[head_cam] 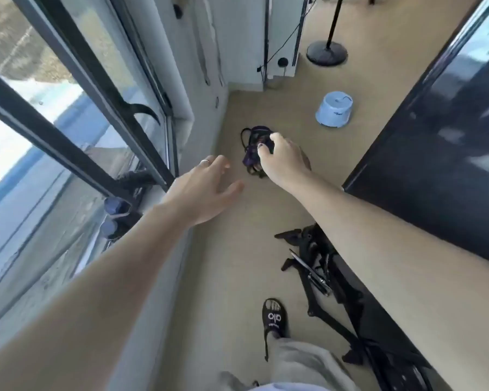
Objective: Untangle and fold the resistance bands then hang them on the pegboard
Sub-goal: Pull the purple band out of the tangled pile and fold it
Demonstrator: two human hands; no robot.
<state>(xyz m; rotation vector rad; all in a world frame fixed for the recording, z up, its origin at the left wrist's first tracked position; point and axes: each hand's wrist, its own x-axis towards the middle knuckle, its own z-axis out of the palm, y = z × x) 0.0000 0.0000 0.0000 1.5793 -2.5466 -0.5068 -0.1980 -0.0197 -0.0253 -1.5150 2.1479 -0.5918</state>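
A tangled bundle of dark purple and black resistance bands (pixel 253 143) lies on the beige floor ahead of me. My right hand (pixel 284 156) reaches down onto the bundle, its fingers curled over the top and hiding part of it; whether it grips the bands is unclear. My left hand (pixel 206 187) hovers to the left of the bundle, fingers spread and relaxed, holding nothing, with a ring on one finger. A white panel on the wall at the far left top carries black pegs (pixel 178 10); it may be the pegboard.
A large window (pixel 68 108) runs along the left, with two dark dumbbells (pixel 115 218) at its base. A black cabinet (pixel 435 136) lines the right. A folded black tripod (pixel 316 272), a light blue upturned tub (pixel 333 108) and a round stand base (pixel 326 53) occupy the floor. My slippered foot (pixel 274 320) stands below.
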